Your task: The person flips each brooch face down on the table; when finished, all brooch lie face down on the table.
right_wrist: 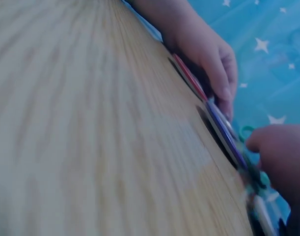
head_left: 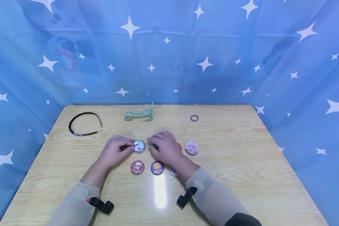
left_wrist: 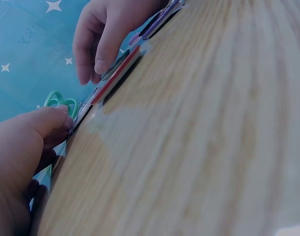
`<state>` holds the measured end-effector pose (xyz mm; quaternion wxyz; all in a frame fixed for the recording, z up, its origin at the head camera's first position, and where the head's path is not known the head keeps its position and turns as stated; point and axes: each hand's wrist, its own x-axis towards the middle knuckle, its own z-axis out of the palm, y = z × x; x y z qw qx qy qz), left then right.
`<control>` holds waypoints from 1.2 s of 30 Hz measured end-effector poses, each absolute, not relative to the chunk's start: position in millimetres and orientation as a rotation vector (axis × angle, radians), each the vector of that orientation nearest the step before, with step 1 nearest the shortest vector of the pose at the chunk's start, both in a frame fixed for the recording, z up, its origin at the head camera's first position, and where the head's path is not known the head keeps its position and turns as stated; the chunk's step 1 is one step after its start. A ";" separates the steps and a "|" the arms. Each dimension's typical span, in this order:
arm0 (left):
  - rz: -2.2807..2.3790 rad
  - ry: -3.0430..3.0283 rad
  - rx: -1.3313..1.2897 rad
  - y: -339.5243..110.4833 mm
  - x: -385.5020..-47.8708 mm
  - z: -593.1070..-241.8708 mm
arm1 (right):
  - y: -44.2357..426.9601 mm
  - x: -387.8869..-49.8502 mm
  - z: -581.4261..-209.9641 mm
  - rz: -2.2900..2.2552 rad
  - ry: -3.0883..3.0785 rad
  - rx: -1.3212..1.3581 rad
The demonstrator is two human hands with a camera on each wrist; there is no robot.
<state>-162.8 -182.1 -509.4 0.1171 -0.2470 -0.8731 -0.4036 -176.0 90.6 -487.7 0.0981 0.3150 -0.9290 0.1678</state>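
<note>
Pale wood fills the lower head view: one table (head_left: pixel 231 141) before a starry blue curtain (head_left: pixel 158 84). Seven badges show, whole or in part, in two rows near the centre: three above, four below. The upper row has a silver badge (head_left: pixel 140 147), a red edge and a pink badge (head_left: pixel 192 148); the lower includes a red badge (head_left: pixel 137 167) and a purple badge (head_left: pixel 157 168). Farther back are one black headband (head_left: pixel 70 126) at left, its ends facing right, one teal clip (head_left: pixel 147 112) at upper centre, lying roughly sideways, and one purple ring (head_left: pixel 194 120) right of centre.

The silver badge lies back upward, just left of centre; it is round, and its pin slants from upper left to lower right. The left hand (head_left: pixel 117 152) pinches its left edge between thumb and finger. The right hand (head_left: pixel 165 147) bends over a dark piece (head_left: pixel 155 146); whether it grips this I cannot tell.

The left wrist view shows a gap between right thumb and fingers, and a thick red rim edge-on. The right wrist view, blurred, shows red and purple rims edge-on. Only the head view shows badge fronts, headband and ring.
</note>
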 end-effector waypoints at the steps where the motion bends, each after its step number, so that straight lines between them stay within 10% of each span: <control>1: -1.184 -2.556 -0.720 -181.9 -162.7 -508.6 | 93.6 -176.7 -487.5 0.513 -2.739 0.921; 36: -1.052 -2.682 -0.666 -118.4 -160.0 -503.0 | 134.4 -175.3 -497.2 0.669 -2.723 0.824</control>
